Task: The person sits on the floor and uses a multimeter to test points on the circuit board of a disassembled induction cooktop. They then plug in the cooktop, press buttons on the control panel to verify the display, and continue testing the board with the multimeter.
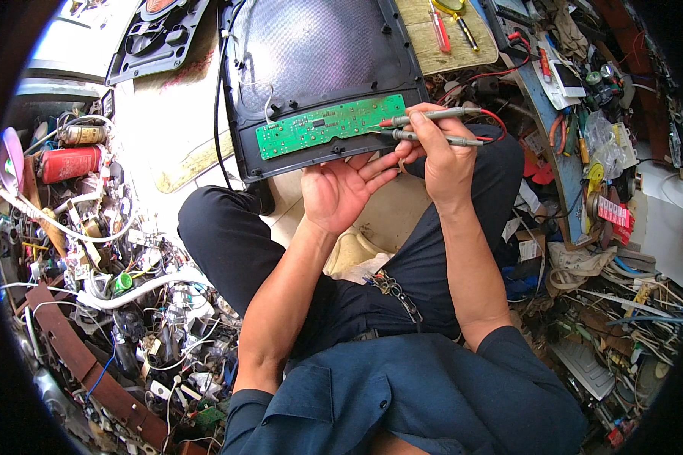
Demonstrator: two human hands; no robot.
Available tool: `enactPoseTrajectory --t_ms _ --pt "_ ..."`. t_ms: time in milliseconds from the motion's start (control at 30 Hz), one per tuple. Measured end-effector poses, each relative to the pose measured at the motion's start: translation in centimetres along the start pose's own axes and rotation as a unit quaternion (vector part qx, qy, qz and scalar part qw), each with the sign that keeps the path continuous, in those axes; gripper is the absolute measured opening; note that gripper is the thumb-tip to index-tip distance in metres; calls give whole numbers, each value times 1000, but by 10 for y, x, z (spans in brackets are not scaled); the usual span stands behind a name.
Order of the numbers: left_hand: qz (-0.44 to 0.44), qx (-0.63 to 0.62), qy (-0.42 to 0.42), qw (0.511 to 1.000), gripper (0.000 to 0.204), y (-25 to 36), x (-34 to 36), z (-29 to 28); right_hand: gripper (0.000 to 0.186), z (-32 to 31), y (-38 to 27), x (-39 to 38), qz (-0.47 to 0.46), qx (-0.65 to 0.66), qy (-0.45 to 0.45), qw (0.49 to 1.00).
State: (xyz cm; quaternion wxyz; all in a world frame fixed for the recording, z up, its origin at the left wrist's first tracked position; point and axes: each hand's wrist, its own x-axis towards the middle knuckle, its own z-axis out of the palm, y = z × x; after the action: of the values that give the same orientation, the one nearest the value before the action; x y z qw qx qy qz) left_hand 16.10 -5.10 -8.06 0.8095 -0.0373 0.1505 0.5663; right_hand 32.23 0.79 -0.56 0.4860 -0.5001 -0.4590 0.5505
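Right hand (442, 155): fingers closed around two grey test probes (432, 125), tips touching the green circuit board (330, 125). Left hand (341, 189): palm up, fingers spread, supporting the black panel (311, 53) beneath the board's lower edge.

The floor (159, 114) carries a dark appliance panel (311, 53) near its far edge, a red canister (70, 163) and tangled wires and parts (129, 303) along its left side, and tools and scrap (607, 227) heaped along its right side.
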Motion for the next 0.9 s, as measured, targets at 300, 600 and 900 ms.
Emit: enactPoseTrajectory --t_ms 300,600,900 --pt "4 -9 -15 1000 74 0 0 -2 19 3 4 -2 -11 20 18 1000" --pt "3 -11 -5 1000 73 0 -1 0 19 3 0 -1 -10 6 8 1000" --pt "-5 -56 -6 998 72 -1 -4 1 18 2 1 -3 25 35 0 999"
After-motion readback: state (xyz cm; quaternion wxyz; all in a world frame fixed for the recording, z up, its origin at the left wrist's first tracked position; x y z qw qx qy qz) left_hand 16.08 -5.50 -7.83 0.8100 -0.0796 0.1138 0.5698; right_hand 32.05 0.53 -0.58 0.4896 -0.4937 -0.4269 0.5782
